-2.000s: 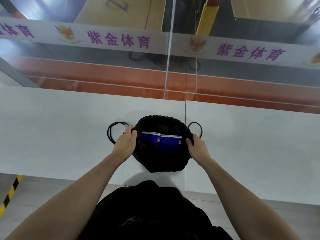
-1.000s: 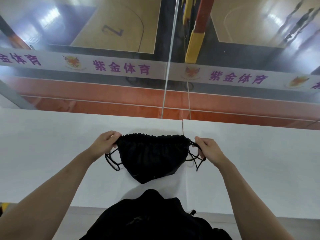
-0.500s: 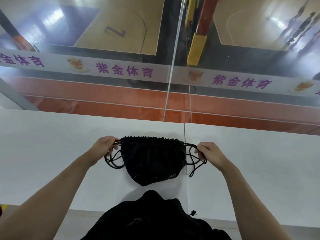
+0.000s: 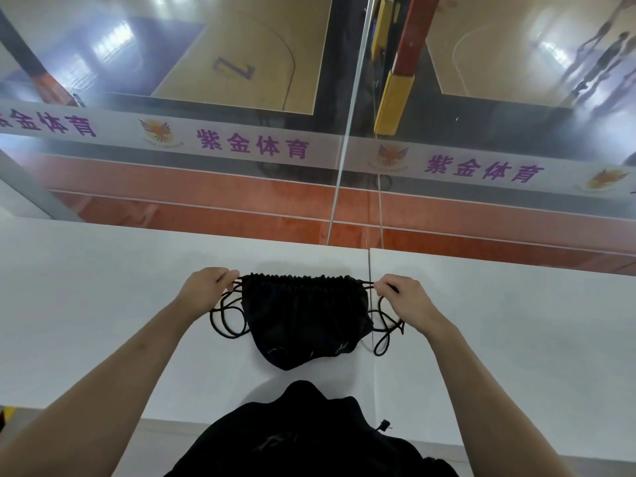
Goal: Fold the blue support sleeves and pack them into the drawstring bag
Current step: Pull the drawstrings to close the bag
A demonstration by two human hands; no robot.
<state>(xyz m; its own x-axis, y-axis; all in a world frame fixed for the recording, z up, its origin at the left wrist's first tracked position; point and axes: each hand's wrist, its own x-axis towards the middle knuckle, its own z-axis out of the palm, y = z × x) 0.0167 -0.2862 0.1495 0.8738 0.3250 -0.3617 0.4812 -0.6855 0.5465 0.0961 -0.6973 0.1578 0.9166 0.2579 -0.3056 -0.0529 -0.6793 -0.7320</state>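
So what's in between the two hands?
The black drawstring bag, cinched shut, lies on the white table between left hand and right hand, in the head view.

So it's just me here: bare left hand (image 4: 203, 292), bare right hand (image 4: 409, 304), bare forearms with no sleeves, and a loose black fabric top (image 4: 309, 438) with a small black cord toggle (image 4: 384, 424) on the right.

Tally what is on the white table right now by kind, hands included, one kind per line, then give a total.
Drawstring bag, black, mouth cinched shut: 1
Bunches of black cord loops, one by the left hand, one by the right hand: 2
Hands pinching the cords, left hand and right hand: 2
Blue sleeves in sight: 0
Total: 5
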